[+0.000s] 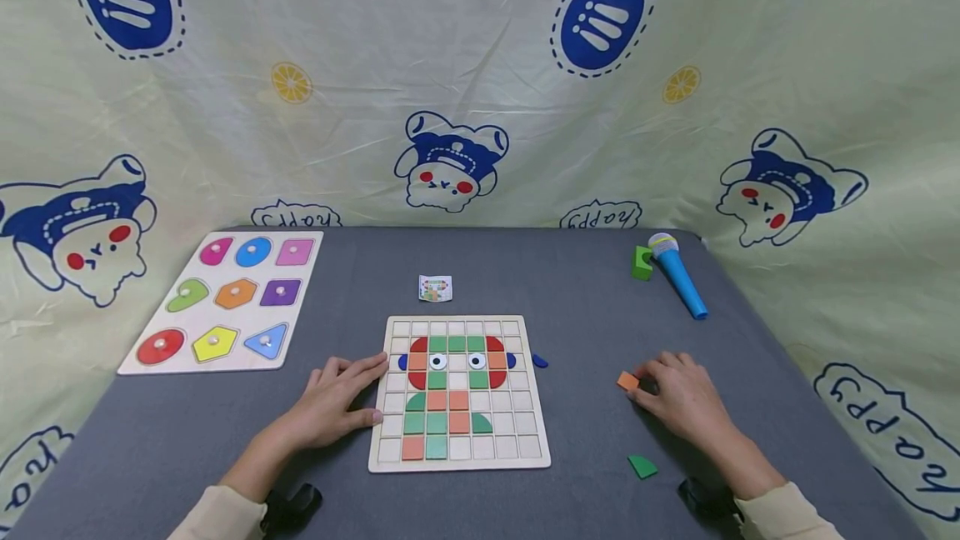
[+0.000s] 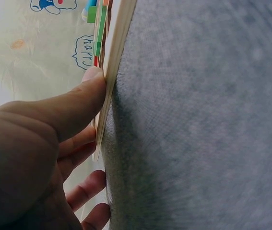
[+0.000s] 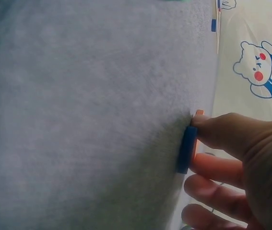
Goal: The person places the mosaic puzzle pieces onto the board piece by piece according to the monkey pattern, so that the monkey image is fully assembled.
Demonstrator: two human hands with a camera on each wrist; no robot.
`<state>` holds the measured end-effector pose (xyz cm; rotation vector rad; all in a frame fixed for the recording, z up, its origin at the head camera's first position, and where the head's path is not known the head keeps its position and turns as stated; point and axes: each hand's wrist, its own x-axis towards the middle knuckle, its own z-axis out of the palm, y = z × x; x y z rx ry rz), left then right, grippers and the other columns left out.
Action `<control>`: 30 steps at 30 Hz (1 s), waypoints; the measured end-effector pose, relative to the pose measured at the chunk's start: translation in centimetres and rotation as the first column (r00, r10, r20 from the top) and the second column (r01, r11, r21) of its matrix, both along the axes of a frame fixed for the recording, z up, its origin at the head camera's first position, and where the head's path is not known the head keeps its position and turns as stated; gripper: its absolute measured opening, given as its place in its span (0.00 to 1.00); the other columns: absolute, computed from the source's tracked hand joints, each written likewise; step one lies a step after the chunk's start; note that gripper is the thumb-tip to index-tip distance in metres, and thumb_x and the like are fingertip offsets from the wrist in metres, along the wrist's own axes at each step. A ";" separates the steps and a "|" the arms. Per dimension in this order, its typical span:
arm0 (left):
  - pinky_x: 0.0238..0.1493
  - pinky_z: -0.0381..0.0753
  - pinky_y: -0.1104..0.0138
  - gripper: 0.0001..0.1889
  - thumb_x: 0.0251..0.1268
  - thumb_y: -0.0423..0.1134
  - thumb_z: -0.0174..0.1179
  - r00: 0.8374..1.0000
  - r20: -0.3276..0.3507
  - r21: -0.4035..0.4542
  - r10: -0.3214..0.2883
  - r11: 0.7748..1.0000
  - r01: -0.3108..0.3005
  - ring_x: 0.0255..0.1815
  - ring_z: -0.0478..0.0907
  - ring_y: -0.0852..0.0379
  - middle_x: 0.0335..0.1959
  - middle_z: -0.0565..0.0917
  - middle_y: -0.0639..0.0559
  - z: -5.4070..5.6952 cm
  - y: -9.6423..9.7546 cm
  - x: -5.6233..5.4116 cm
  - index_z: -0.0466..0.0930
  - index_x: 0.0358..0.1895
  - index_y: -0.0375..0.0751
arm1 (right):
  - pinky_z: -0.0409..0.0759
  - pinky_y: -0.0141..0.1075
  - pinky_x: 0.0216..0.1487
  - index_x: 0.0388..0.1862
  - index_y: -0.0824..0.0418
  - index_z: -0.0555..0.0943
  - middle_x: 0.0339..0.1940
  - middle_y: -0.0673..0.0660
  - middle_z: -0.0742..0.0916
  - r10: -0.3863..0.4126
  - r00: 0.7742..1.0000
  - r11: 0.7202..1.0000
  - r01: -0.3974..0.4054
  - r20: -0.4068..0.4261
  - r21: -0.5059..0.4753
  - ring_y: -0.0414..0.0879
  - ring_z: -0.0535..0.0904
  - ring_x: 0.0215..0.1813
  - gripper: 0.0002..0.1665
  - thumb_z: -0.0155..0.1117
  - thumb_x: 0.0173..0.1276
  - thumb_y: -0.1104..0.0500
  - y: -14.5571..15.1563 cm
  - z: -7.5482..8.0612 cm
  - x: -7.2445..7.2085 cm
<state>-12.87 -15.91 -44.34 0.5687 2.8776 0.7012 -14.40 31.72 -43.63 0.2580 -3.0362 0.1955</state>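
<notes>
A pale wooden grid board [image 1: 506, 446] lies in the middle of the table. Red, green, orange and blue pieces and two eye pieces form a figure on it. My left hand [image 1: 326, 407] touches the board's left edge, its fingers fairly straight and its thumb against the side. Right of the board, my right hand [image 1: 682, 398] pinches an orange square piece [image 1: 627, 381] between thumb and fingers, just over the table. In the right wrist view a blue piece [image 3: 187, 149] shows against the orange one; whether I hold it too is unclear.
A green quarter-round piece [image 1: 642, 466] and a small blue piece [image 1: 540, 361] lie loose. Behind stand a picture card [image 1: 435, 288], a green block [image 1: 642, 263] and a blue toy microphone [image 1: 681, 277]. A shape puzzle board [image 1: 202, 315] lies at the left.
</notes>
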 end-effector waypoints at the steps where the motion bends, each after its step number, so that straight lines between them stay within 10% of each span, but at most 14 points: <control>1: 0.44 0.55 0.60 0.37 0.55 0.49 0.66 1.000 0.001 0.001 0.002 1.000 -0.002 0.55 0.62 0.53 0.72 0.65 0.54 0.0 0.0 0.0 0.65 0.70 0.49 | 0.65 0.44 0.36 0.34 0.56 0.85 0.36 0.55 0.83 -0.002 1.000 1.000 0.002 0.003 0.003 0.51 0.72 0.38 0.12 0.72 0.54 0.52 0.0 0.0 0.0; 16: 0.44 0.56 0.60 0.37 0.56 0.50 0.65 1.000 -0.008 0.002 -0.004 1.000 0.004 0.55 0.62 0.52 0.72 0.64 0.54 0.0 -0.1 0.0 0.64 0.70 0.48 | 0.67 0.45 0.38 0.33 0.55 0.85 0.31 0.50 0.81 0.084 0.995 0.996 -0.085 -0.059 -0.015 0.47 0.71 0.36 0.11 0.73 0.52 0.52 -2.8 1.1 0.7; 30: 0.44 0.56 0.60 0.37 0.56 0.49 0.65 1.000 -0.015 0.009 -0.015 1.000 0.016 0.55 0.62 0.52 0.72 0.64 0.53 0.1 -0.1 0.0 0.64 0.70 0.48 | 0.70 0.40 0.43 0.33 0.52 0.85 0.31 0.46 0.80 0.283 0.946 0.957 -0.288 -0.161 -0.014 0.41 0.69 0.38 0.14 0.76 0.48 0.48 -10.4 1.8 2.2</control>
